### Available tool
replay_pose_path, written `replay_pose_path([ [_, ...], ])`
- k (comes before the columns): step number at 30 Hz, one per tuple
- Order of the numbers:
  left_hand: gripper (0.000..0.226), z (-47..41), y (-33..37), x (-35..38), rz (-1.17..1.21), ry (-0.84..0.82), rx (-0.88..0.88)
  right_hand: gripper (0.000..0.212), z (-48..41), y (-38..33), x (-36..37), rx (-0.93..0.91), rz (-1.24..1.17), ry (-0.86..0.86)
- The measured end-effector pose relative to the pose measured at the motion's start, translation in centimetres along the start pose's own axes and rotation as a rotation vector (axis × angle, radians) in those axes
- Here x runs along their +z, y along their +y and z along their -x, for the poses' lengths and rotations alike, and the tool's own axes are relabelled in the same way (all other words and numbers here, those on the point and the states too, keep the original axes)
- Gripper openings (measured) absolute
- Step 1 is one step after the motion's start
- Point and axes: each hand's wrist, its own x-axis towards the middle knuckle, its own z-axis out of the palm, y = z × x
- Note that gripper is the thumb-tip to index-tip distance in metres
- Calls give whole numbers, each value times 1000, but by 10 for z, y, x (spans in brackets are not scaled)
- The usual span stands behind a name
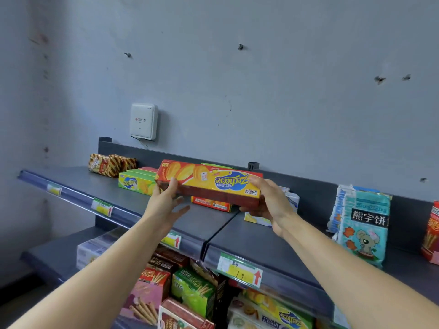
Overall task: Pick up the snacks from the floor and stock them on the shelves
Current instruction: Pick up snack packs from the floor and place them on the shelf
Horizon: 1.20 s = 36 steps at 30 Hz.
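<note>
Wall (261, 91): grey and pitted, with a white unit (143, 121) mounted above the shelving.
Top shelf (206, 224): dark, two boards meeting at a seam, with bare space at the front.
Lower shelf (54, 252): packed with upright snack cartons under the seam.
Box (213, 184): a long red-and-yellow biscuit carton, held level and upside down in the air over the top shelf, just above an orange box (211, 204) lying there. It was not yet set down.
Teal bag (363, 224): stood upright at the back, well apart to the right.
Green box (135, 184): lay flat beside the box's left end.
Right hand (270, 203): wrapped round the box's right end, thumb on top and fingers below.
Left hand (164, 203): released, fingers fairly straight, thumb resting on the box's left end, steadying rather than clasping.
Handling: probably light and stiff, a thin card that would dent if squeezed mid-span, with brittle biscuits inside.
Hold: best taken by the two short ends and kept level, then lowered flat.
Risk: the glossy card might slip from the loose left side.
</note>
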Motion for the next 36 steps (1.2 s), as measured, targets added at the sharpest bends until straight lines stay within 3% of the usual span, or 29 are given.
replay_pose_path([
  [4,29,-11,24,-33,-41,19,105,45,-12,-5,36,145,-11,-7],
  [11,31,-32,59,-85,-30,114,122,68,-32,0,87,320,-25,-81],
  [13,34,-37,66,-98,-25,125,124,63,-34,1,102,339,-25,-80],
  [16,42,-45,75,-115,12,146,128,40,-36,1,123,347,19,-124],
  [21,62,-56,84,-132,130,173,60,31,-41,7,161,314,47,-261],
  [29,39,-53,80,-138,34,-70,-72,27,-45,18,211,307,-19,-351],
  [36,46,-71,86,-149,-186,-199,-47,36,-64,24,219,247,113,-520],
])
